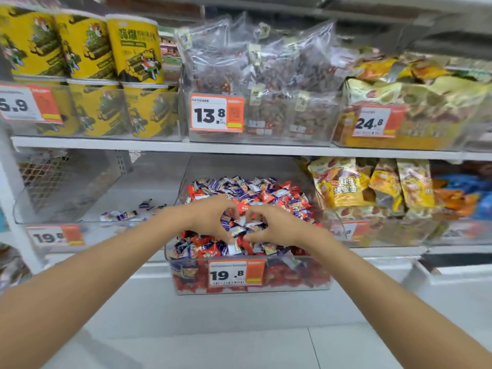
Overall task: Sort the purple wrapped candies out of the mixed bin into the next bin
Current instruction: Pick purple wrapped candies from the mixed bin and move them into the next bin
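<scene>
Both hands are down in the mixed bin (314, 286), about the middle of it and a bit toward the front edge. The left hand (210, 217) and right hand (277, 225) are curled in toward each other, cupping one small clump of purple candies (241, 222) between them. The fingertips are buried in wrappers, so I can't tell exactly how many each hand has.

The next bin (53, 222) sits just left on the same shelf, with only a few purple ones (122, 215) lying near its front right corner.

What I'd worry about from here: the clump isn't pure purple. Red candies (202, 241) sit right against both thumbs, and a two-handed scoop could easily drag some along into the wrong bin. Also, the pile is heaped close to the rim (looks pretty full), so lifting a loose double handful sideways over the wall could drop wrappers onto the shelf or floor. Smaller pinches seem safer.
</scene>
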Demonstrator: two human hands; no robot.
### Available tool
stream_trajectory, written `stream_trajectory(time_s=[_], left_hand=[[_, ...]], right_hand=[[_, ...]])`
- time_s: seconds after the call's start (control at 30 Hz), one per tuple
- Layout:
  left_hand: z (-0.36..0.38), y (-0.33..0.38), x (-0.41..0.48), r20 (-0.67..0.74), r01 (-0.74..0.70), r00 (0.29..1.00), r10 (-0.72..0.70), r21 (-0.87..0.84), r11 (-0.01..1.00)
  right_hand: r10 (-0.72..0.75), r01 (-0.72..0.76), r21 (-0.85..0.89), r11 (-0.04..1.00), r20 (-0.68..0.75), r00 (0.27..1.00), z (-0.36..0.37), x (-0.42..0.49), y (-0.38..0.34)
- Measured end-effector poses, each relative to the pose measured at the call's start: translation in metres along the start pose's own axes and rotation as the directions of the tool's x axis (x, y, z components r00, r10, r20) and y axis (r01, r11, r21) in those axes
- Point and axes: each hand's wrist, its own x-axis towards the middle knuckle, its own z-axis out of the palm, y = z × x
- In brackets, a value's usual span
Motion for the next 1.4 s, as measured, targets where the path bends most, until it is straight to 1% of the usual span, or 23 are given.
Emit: stream_trajectory(time_s=[0.03,0.07,0.1,0.2,0.3,0.37,0.43,0.53,0.63,0.73,0.8,0.87,0.93,0.97,1.0,1.17,1.23,1.27,1.3,1.33,1.4], left_hand=[[0.000,-0.001,0.000,-0.001,-0.022,1.000,0.022,-0.081,0.996],[0.000,0.000,0.000,-0.016,-0.042,0.999,0.040,-0.123,0.992],[0.000,0.000,0.000,-0.049,-0.062,0.997,0.056,-0.117,0.991],[0.003,-0.002,0.004,-0.151,-0.093,0.985,0.082,-0.070,0.993],[0.001,-0.009,0.007,-0.239,-0.078,0.970,0.045,-0.128,0.989],[-0.001,-0.011,0.006,-0.297,-0.083,0.955,0.015,-0.217,0.973],[-0.003,-0.010,0.005,-0.314,-0.083,0.949,-0.023,-0.320,0.944],[-0.005,-0.009,0.006,-0.275,-0.052,0.959,-0.071,-0.414,0.909],[-0.007,-0.005,0.008,-0.221,-0.050,0.974,-0.046,-0.409,0.911],[-0.005,0.004,0.009,-0.164,-0.032,0.986,-0.041,-0.416,0.909],[-0.005,0.008,0.010,-0.166,-0.006,0.983,-0.076,-0.443,0.897],[-0.006,0.012,0.010,-0.180,-0.009,0.980,-0.090,-0.485,0.874],[-0.008,0.018,0.010,-0.187,-0.040,0.980,-0.075,-0.546,0.837],[-0.009,0.021,0.010,-0.184,-0.049,0.980,-0.071,-0.579,0.813],[-0.009,0.026,0.009,-0.172,-0.048,0.982,-0.076,-0.620,0.783],[-0.008,0.035,0.014,-0.002,0.079,0.989,-0.147,-0.838,0.540],[-0.009,0.038,0.013,0.066,0.122,0.987,-0.145,-0.897,0.424],[-0.009,0.039,0.012,0.086,0.132,0.986,-0.142,-0.925,0.357],[-0.009,0.041,0.012,0.083,0.124,0.986,-0.141,-0.942,0.311],[-0.009,0.043,0.012,0.056,0.101,0.986,-0.154,-0.946,0.307],[-0.008,0.044,0.013,-0.033,0.054,0.977,-0.210,-0.918,0.393]], right_hand=[[0.008,-0.008,-0.008,1.000,0.005,1.000,-0.007,-0.001,0.002],[0.018,-0.018,-0.013,1.000,-0.002,1.000,-0.012,0.000,0.006],[0.025,-0.025,0.000,1.000,-0.018,1.000,-0.017,-0.001,0.010],[0.045,-0.035,0.121,0.992,-0.088,0.995,-0.024,-0.005,0.024],[0.098,-0.062,0.258,0.964,-0.130,0.987,-0.037,-0.013,0.025],[0.141,-0.078,0.394,0.916,-0.134,0.981,-0.046,-0.017,0.024],[0.171,-0.086,0.452,0.888,-0.149,0.974,-0.052,-0.020,0.024],[0.206,-0.111,0.417,0.902,-0.190,0.960,-0.059,-0.023,0.028],[0.227,-0.147,0.328,0.933,-0.221,0.949,-0.067,-0.025,0.034],[0.262,-0.186,0.307,0.933,-0.229,0.937,-0.071,-0.028,0.038],[0.273,-0.214,0.279,0.936,-0.193,0.942,-0.072,-0.030,0.040],[0.269,-0.251,0.199,0.947,-0.073,0.960,-0.069,-0.033,0.045],[0.282,-0.285,0.029,0.958,0.089,0.955,-0.060,-0.034,0.052],[0.289,-0.288,-0.030,0.957,0.138,0.947,-0.054,-0.034,0.055],[0.284,-0.280,-0.048,0.959,0.150,0.947,-0.048,-0.035,0.055],[0.202,-0.203,0.050,0.978,0.016,0.979,-0.039,-0.034,0.059],[0.190,-0.180,0.131,0.975,-0.068,0.979,-0.043,-0.036,0.061],[0.195,-0.175,0.169,0.970,-0.109,0.975,-0.045,-0.036,0.061],[0.206,-0.176,0.197,0.964,-0.144,0.968,-0.047,-0.035,0.062],[0.215,-0.176,0.218,0.960,-0.171,0.962,-0.048,-0.035,0.062],[0.210,-0.165,0.221,0.961,-0.200,0.957,-0.049,-0.036,0.061]])
